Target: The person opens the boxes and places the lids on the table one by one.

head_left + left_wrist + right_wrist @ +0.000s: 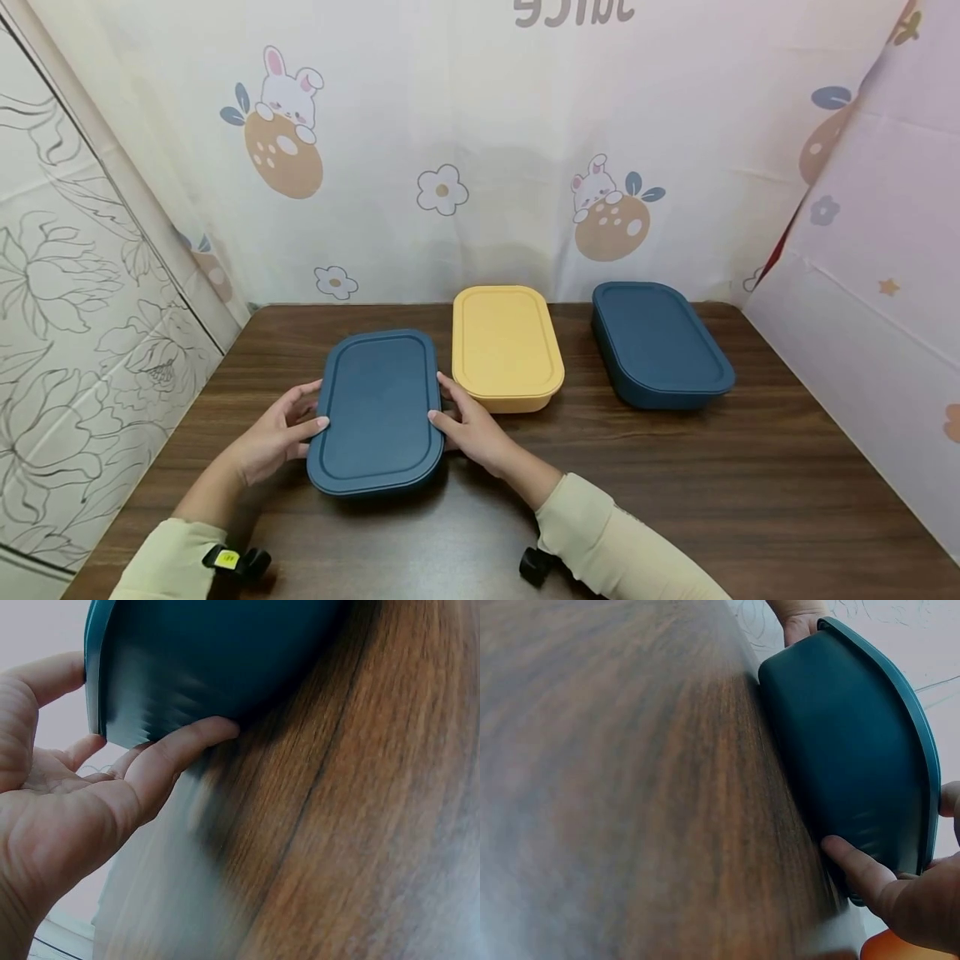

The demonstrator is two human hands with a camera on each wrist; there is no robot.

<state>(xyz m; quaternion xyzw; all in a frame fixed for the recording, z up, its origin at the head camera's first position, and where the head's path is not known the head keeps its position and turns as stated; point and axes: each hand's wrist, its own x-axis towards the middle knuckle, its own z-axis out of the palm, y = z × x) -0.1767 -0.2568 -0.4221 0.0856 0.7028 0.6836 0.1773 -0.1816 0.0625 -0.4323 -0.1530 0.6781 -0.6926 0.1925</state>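
A yellow rectangular lidded plastic box (pixel 507 347) sat just right of the dark-blue lidded plastic box (pixel 378 411), which left hand (pixel 273 436) and right hand (pixel 474 430) clasped, fingers curled beneath, on the wooden tabletop (pixel 675 483).

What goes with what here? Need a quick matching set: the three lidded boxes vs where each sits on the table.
Things:
1. near blue box
2. yellow box
3. far blue box

Places:
a. alone at the right, untouched
b. gripped between both hands
c. middle, beside the right hand

Pairs: 1-b, 2-c, 3-a
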